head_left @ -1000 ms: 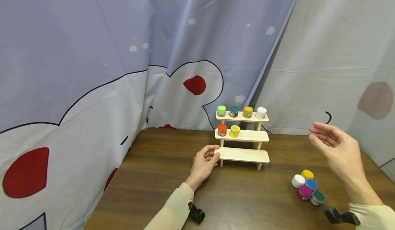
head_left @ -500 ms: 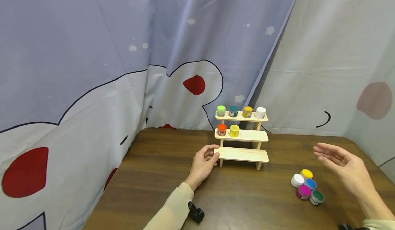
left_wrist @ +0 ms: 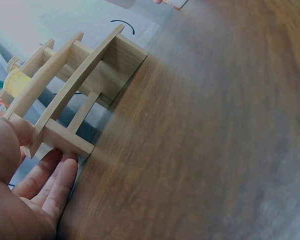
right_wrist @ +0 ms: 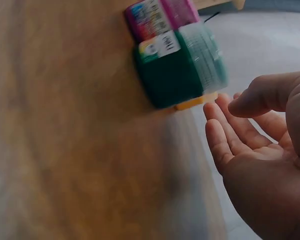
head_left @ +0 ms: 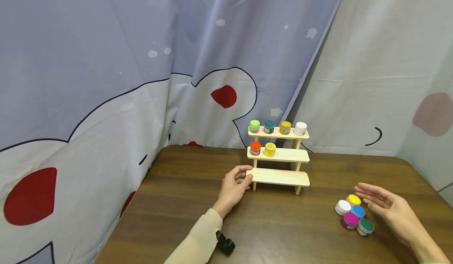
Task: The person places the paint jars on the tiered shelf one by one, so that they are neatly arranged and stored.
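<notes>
Right of centre in the head view stands a three-tier wooden display stand (head_left: 288,155), the left hand (head_left: 232,188) pinching the left end of its lowest shelf (head_left: 279,176) between thumb and fingers. At lower right, the right hand (head_left: 391,208), fingers loosely extended and empty, hovers just right of five paint jars (head_left: 358,212).

A long, plain, pale cream fabric sleeve (head_left: 194,236) ends in a neat, lightly creased cuff (head_left: 214,218), with the person's bare left hand (head_left: 231,190) directly beyond it. Just below and right of that cuff sits a small, black, blocky device (head_left: 227,246) with a rounded end; well to the cuff's right, the right hand (head_left: 393,211) is bare too.
</notes>
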Motion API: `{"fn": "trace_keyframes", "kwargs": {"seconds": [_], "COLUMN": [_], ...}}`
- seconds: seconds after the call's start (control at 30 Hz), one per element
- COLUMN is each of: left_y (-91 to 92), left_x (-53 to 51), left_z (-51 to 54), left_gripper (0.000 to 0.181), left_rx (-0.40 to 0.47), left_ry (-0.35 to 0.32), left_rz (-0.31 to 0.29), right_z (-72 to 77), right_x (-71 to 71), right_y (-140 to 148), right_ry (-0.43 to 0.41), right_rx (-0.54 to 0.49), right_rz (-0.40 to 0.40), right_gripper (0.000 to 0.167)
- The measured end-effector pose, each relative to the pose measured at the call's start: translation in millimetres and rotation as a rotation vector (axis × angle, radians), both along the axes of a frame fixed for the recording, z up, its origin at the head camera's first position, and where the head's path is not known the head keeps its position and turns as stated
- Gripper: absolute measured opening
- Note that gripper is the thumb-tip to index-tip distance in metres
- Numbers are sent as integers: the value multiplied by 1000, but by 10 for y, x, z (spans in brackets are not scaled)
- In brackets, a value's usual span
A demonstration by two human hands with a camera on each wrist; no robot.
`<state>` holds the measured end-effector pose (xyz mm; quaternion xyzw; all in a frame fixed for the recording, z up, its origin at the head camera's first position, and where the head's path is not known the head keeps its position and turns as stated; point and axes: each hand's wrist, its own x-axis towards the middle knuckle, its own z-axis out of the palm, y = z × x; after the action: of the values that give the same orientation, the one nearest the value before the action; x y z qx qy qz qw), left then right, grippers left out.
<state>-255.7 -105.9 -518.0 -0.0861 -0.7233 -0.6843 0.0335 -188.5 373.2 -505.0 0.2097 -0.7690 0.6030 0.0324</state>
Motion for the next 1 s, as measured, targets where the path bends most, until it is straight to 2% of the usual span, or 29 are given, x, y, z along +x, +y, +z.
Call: {"fn": "trace_keyframes", "kwargs": {"seconds": [0.23,0.47,0.6,0.83,1.0], "left_y": [19,37,31,12,6], "left_x": [14,2,-16,7,12], "left_z": [19,24,24,27,18], "left_gripper": [28,27,27,27,28], "left_rx": [9,5,12,10,4], "left_ry": [13,10,13,6,8], "left_rz": [-6,-5,1,2,1], "right_z": [-81,-143,-162,-188,-209], "right_x": [42,21,-13,-26,-33], "right_y": [-11,36,38,29,25], "right_ry": [-46,-21,8,-9,-31], "right_rx": [210,192,224,204,228], "right_rz": [-120,-69,-59,-4,-36], "right_gripper": [48,50,52,49,47]}}
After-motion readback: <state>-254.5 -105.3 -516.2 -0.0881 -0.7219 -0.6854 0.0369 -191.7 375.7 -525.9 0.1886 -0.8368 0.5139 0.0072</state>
